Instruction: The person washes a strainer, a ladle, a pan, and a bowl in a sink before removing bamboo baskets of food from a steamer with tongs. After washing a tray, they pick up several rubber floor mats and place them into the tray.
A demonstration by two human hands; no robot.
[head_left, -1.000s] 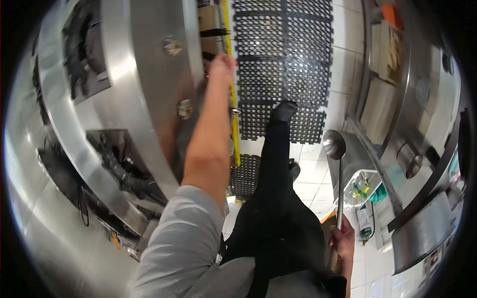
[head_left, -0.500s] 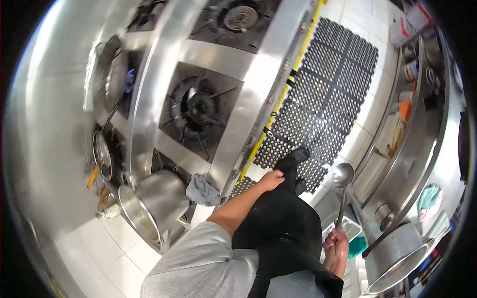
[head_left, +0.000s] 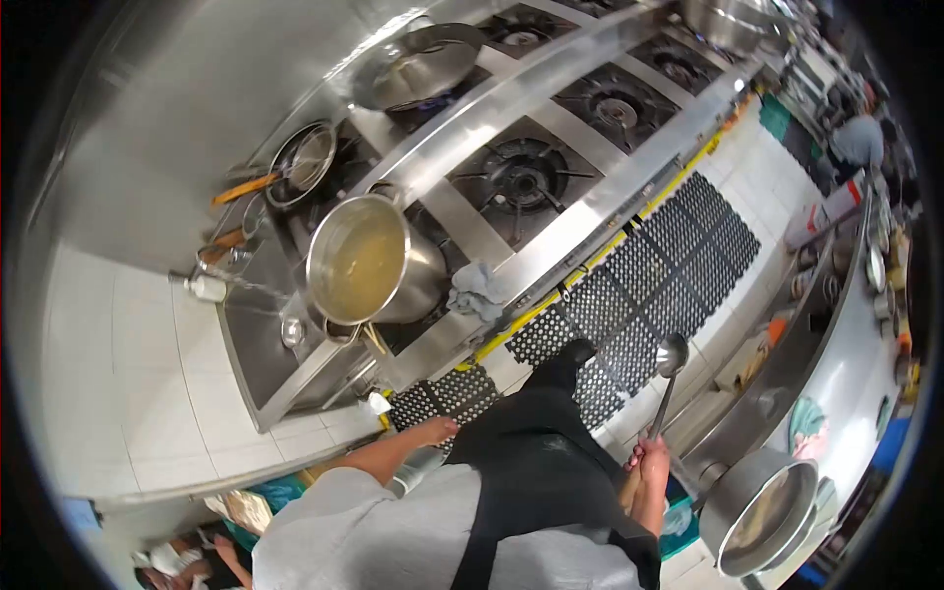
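Observation:
My right hand [head_left: 649, 458] is closed around the handle of a metal ladle [head_left: 663, 401], with its bowl pointing away from me, over the floor. My left hand [head_left: 435, 430] hangs beside my black apron, its fingers curled; I see nothing in them. Beyond it, on the range, stands a tall metal stockpot [head_left: 425, 280] of yellowish, cloudy liquid. A grey cloth [head_left: 476, 292] lies at the range's front edge, close to the stockpot. To the right of my right hand is a large metal pot [head_left: 721, 492] with something long and pale inside.
Gas burners [head_left: 521, 181] line the range [head_left: 580, 128], with a wok [head_left: 423, 69] and a pan [head_left: 303, 162] behind. A sink [head_left: 258, 334] is at the left. Perforated black mats [head_left: 639, 285] cover the aisle; a steel counter [head_left: 836, 364] runs right. Other people are at far right and lower left.
My view has turned left, bringing the sink and the stockpot's contents into sight. My left hand has swung back towards my body. The ladle stays in my right hand.

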